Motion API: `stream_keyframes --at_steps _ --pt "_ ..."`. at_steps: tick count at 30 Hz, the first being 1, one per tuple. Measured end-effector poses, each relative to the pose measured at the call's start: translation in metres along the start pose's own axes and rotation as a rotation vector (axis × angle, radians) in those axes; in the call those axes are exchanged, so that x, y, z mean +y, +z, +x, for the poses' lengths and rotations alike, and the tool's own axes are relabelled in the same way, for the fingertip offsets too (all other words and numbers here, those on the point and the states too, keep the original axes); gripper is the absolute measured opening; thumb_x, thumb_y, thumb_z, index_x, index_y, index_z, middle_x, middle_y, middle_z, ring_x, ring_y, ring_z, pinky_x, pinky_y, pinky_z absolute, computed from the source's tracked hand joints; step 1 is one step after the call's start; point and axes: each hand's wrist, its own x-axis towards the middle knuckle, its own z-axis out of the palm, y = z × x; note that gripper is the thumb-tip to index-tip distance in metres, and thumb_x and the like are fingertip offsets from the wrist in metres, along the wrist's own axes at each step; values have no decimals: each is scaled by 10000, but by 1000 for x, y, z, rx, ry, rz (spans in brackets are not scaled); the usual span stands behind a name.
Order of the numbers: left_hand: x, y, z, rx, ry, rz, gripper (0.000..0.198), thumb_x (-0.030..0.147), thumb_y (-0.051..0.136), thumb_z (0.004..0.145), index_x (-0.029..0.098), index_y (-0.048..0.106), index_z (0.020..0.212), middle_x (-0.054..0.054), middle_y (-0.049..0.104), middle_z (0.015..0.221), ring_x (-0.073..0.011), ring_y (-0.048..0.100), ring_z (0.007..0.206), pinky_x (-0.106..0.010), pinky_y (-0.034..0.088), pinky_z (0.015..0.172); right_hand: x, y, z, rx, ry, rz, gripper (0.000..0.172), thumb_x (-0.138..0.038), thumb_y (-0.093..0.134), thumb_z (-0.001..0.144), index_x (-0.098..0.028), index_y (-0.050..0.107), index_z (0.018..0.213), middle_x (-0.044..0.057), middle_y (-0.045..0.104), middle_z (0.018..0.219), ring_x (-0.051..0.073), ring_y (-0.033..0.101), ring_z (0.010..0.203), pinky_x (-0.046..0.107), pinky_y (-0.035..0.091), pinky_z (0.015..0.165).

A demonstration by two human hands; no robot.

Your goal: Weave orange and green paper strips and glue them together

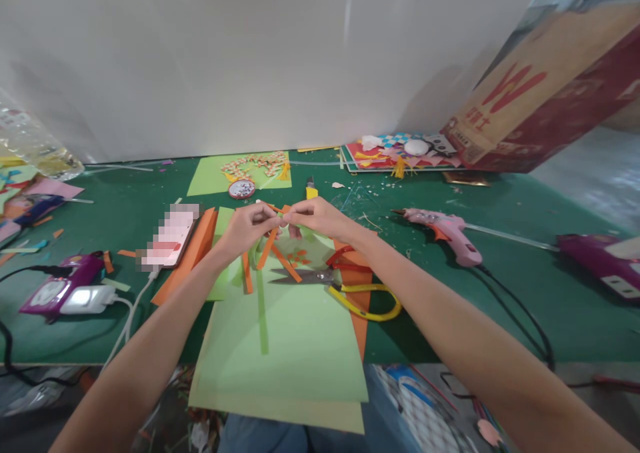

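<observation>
My left hand [253,228] is closed in a pinch over the work, its fingertips meeting those of my right hand [323,220]. Between them is a small piece of paper strip, mostly hidden by the fingers. Just under the hands lie orange paper strips [286,264] and small orange paper bits [299,258]. A long green paper strip [262,313] runs down over light green paper sheets [310,346]. Scissors [305,276] with one yellow and one red handle rest open on the sheets, below my right wrist.
A pink glue gun [447,233] lies to the right, a charging phone [173,240] to the left. Further left sits a purple power strip [65,286] with cables. Behind the hands are a yellow-handled cutter [311,190] and a round dish [241,188]. A paper bag [550,93] leans at back right.
</observation>
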Motion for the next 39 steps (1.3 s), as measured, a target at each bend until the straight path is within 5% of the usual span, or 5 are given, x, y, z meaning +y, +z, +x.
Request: stream_keyframes --at_steps 10,23,32,39 --pt "-3 -2 2 22 5 -8 292 397 760 668 164 584 665 -1 639 598 -124 608 561 -270 506 635 -1 0 0 -1 -19 49 219 -370 611 798 -169 664 727 -11 640 589 91 578 536 232 456 580" --pt "-2 1 0 -44 9 -54 331 479 680 735 168 576 775 -8 648 618 -146 628 599 -302 519 659 -3 1 1 -14 -20 -1 240 -386 618 787 -170 651 687 -13 628 564 94 574 530 235 442 587" --pt "1 2 0 41 12 -15 329 444 750 662 165 582 708 -9 656 589 -142 617 556 -299 514 643 -6 2 -1 -8 -9 -37 230 -352 574 815 -163 665 720 -18 623 565 85 563 520 231 444 603" --pt "-5 -1 1 83 41 14 280 436 666 752 185 544 741 -18 682 636 -145 625 586 -293 493 667 -3 2 0 52 -7 -55 244 -367 570 825 -167 634 700 -12 626 565 89 566 505 227 438 567"
